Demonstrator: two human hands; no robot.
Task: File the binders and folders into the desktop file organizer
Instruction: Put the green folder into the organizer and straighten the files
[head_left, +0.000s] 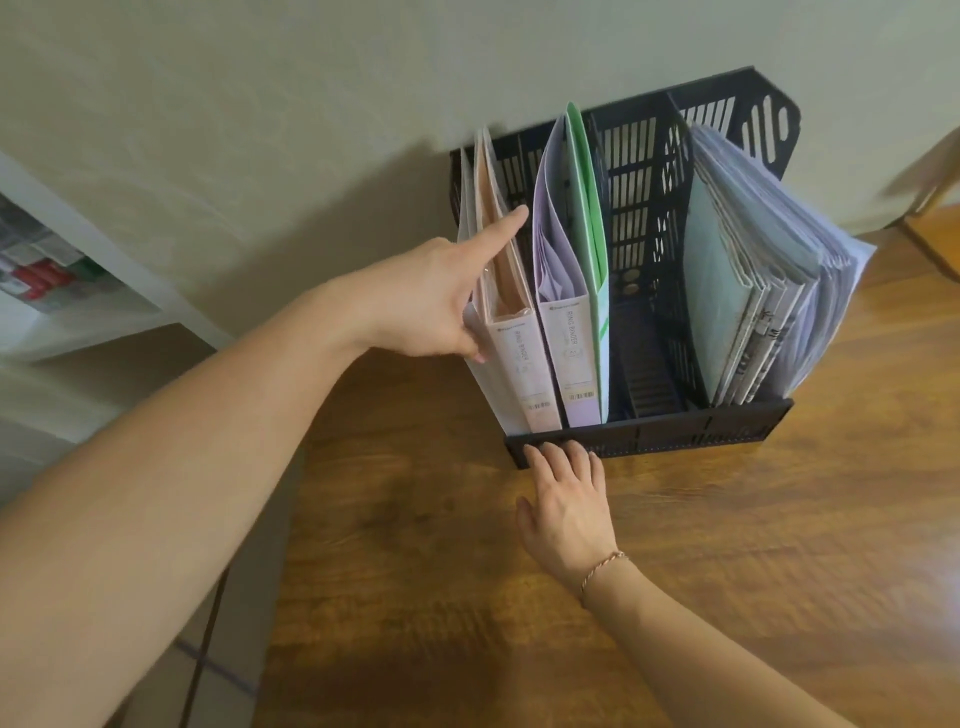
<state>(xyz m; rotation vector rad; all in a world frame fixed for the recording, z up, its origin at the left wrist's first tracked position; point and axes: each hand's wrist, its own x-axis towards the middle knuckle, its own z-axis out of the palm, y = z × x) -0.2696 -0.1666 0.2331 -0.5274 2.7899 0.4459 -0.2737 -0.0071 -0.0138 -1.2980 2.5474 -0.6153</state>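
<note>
A black slotted file organizer (675, 439) stands on the wooden desk against the wall. Its left slots hold a white folder, a pink ring binder (519, 358), a purple ring binder (569, 353) and a green folder (587, 192). One slot to their right is empty. The far right slot holds a thick stack of clear sleeves and folders (769, 280). My left hand (441, 296) grips the white folder and pink binder at the organizer's left end, with the index finger stretched over the pink binder. My right hand (566, 504) lies flat with its fingertips against the organizer's front rim.
The wooden desk (727, 597) stretches out in front of the organizer and to its right. A white shelf with red and green items (47, 270) stands at the left beyond the desk edge. A wooden chair part (935, 208) shows at the far right.
</note>
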